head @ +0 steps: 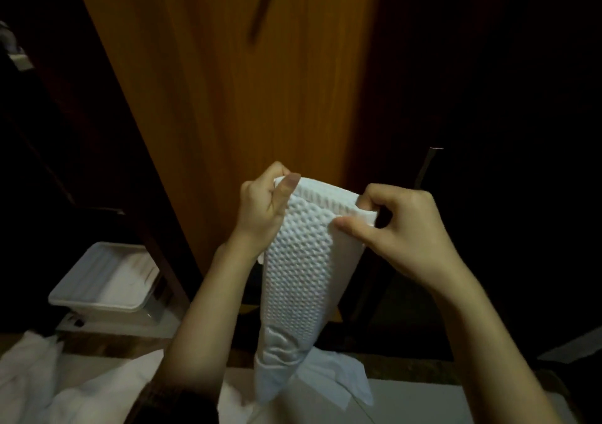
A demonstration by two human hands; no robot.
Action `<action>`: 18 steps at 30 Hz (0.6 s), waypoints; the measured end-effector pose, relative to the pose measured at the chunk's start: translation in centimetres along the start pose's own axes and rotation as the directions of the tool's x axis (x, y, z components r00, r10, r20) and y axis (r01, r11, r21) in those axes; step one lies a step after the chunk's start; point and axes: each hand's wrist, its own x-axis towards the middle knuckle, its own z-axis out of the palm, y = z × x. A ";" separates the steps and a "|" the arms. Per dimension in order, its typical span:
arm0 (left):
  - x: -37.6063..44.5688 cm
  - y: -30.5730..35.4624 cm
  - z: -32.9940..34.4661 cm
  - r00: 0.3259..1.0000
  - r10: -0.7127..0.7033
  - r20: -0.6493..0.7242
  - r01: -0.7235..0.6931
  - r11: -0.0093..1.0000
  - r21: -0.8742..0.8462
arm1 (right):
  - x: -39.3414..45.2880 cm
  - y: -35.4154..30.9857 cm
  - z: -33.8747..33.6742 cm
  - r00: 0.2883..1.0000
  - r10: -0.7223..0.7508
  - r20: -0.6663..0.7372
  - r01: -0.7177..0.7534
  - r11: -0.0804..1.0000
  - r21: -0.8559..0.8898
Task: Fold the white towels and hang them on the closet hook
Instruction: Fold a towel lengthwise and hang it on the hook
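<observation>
Left hand (264,202) and right hand (391,225) raised, each pinching a top corner of the hanging white towel (299,273).

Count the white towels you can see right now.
3: one waffle towel held up by both hands, left hand and right hand; one pile bottom left; one flat cloth under the hanging end. More may be hidden.

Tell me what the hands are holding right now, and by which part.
Both hold one white towel by its top edge: the left hand grips the left corner, the right hand pinches the right corner.
</observation>
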 end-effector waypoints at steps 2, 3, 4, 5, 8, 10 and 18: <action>1.0 0.1 -0.3 0.999 0.030 -0.041 -0.030 1.000 0.007 | 0.5 0.4 0.8 0.998 0.012 -0.055 -0.003 0.988 0.156; 1.4 0.1 -0.3 0.997 0.028 -0.070 -0.028 1.000 -0.002 | 1.1 0.8 1.2 0.998 0.049 -0.042 -0.035 0.956 0.290; 1.9 0.0 -0.4 0.994 0.022 -0.106 -0.024 1.000 -0.014 | 1.6 1.2 1.5 0.996 0.092 0.001 -0.082 0.883 0.461; 2.3 -0.1 -0.5 0.989 0.013 -0.144 -0.017 0.999 -0.031 | 2.1 1.7 2.0 0.991 0.123 0.061 -0.134 0.780 0.611; 4.2 0.4 -1.0 0.975 0.014 -0.221 -0.029 0.997 -0.065 | 3.2 3.0 4.7 0.971 0.104 0.216 -0.231 0.639 0.734; 5.7 0.8 -1.1 0.970 0.006 -0.241 -0.021 0.998 -0.057 | 4.3 2.8 6.5 0.974 0.118 0.192 -0.224 0.588 0.777; 8.4 -1.9 -5.2 0.885 -0.322 0.336 0.451 0.771 -0.449 | 11.0 0.2 6.6 0.978 0.208 -0.008 -0.083 0.422 0.903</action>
